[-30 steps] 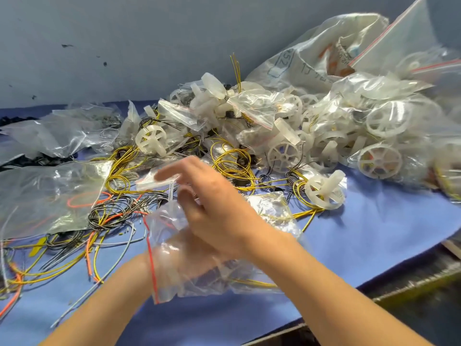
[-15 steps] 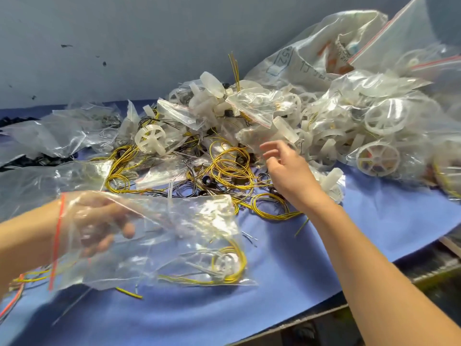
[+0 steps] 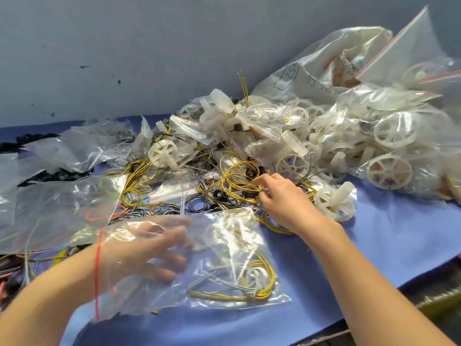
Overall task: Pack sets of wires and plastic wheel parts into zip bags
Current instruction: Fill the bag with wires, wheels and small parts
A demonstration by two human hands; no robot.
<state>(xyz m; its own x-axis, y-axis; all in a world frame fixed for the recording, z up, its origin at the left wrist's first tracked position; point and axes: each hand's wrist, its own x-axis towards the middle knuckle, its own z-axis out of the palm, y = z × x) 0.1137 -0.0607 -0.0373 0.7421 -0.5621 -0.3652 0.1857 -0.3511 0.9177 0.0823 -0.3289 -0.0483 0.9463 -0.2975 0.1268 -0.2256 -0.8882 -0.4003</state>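
Zip bag (image 3: 232, 231) over left hand (image 3: 147, 248), grip released; right hand (image 3: 282, 203) pinching yellow wires (image 3: 237, 182); bare blue mat (image 3: 389, 240) by front edge.

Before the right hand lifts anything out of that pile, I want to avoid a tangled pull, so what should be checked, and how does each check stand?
1. Zip bag mouth open: ok, the left hand is inside it, fingers spread.
2. Yellow wire coil in the bag: ok.
3. White plastic part in the bag: ok, beside that coil.
4. Right hand grips the loose yellow wires: cannot tell; its fingers are at the loops.
5. Those loops free of neighbours: not ok, they interlace with black rings and other wires.
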